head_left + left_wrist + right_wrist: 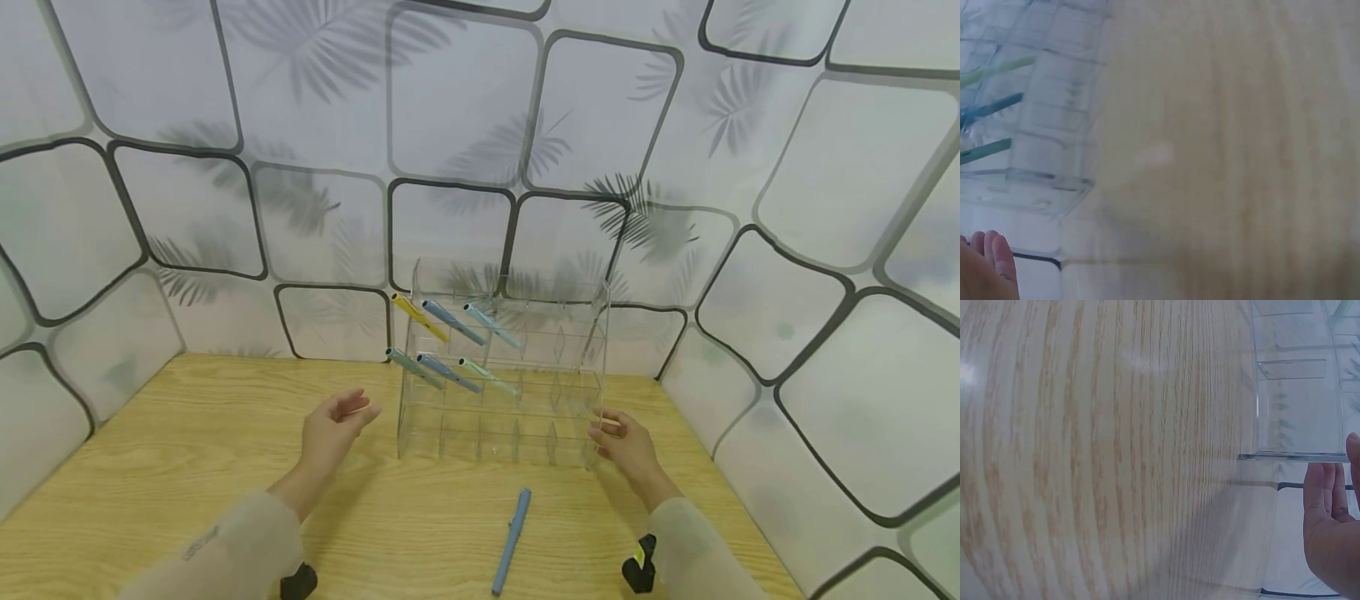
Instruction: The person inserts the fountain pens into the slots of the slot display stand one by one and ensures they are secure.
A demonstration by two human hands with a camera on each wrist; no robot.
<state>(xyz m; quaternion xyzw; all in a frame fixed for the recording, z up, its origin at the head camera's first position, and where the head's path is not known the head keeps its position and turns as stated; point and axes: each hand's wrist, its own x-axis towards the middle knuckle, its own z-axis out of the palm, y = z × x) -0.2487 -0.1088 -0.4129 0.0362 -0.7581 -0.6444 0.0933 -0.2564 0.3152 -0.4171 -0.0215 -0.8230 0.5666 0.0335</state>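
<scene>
A clear acrylic pen rack (498, 425) with tiered compartments stands on the table. Its upper tier holds a yellow pen (420, 317), a blue pen (453, 322) and a light blue pen (492, 325). In the tier below lean a grey-green pen (414, 368), another blue pen (450, 372) and a pale green pen (489, 377). My right hand (628, 448) pinches the rack's right side panel (1297, 457), fingers outside and thumb at its front edge. Left of the rack, my left hand (336, 433) is held apart from it with relaxed fingers, holding nothing.
One more blue pen (512, 542) lies on the wooden table (187, 467) in front of the rack. Patterned cloth walls (322, 225) enclose the table at the back and sides. The rack's lowest tier shows only clear dividers.
</scene>
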